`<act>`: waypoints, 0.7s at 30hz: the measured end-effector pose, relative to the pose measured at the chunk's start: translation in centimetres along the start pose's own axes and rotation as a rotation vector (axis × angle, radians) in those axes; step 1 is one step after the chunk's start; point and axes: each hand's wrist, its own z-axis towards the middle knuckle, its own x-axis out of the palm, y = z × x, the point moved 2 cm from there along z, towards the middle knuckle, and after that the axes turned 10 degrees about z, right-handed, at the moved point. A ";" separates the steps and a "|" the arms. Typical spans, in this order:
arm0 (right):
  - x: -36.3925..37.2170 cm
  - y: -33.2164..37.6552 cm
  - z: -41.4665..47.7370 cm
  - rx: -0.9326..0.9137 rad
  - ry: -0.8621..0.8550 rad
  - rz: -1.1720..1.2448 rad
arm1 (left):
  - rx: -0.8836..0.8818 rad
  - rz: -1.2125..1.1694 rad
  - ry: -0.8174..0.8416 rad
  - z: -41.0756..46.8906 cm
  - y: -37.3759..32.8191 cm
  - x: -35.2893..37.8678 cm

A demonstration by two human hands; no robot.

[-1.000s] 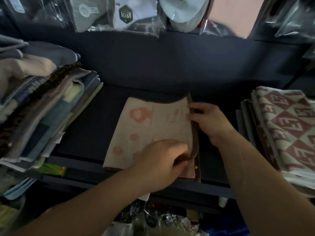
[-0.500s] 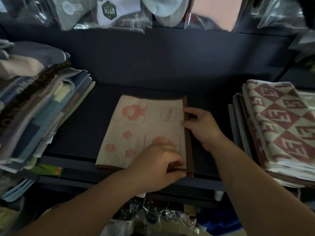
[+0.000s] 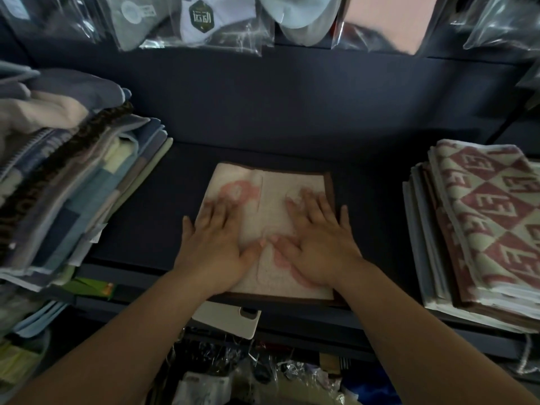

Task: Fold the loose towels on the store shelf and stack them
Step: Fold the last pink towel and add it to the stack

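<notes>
Both palms flat, fingers spread, gripping nothing: left hand point(image 3: 217, 241) and right hand point(image 3: 317, 244) press the folded beige towel point(image 3: 274, 200) at the shelf point(image 3: 163, 206) front edge. Towel's long axis runs away from the person (pink print, brown border). Patterned stack point(image 3: 485, 217) sits right, nearer the right hand; mixed pile point(image 3: 67, 176) left. Fold count unclear, probably stack-ready.

No longer pinching the right edge: left hand point(image 3: 217, 239) and right hand point(image 3: 318, 244) now flat, fingers spread, pressing side by side on the folded beige towel point(image 3: 271, 200).
</notes>
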 end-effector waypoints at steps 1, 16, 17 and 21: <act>0.0 -0.1 0.1 0.004 -0.003 -0.006 | 0.000 0.000 0.030 0.0 0.0 0.2; -0.5 0.0 -0.1 0.006 0.033 -0.023 | -0.260 -0.297 -0.091 1.6 5.2 -3.3; -0.7 0.3 -0.1 0.010 0.029 -0.048 | -0.250 -0.363 -0.054 1.6 4.9 -3.6; -1.4 2.3 0.0 -0.084 -0.029 -0.093 | -0.247 -0.499 -0.059 2.0 4.6 -4.2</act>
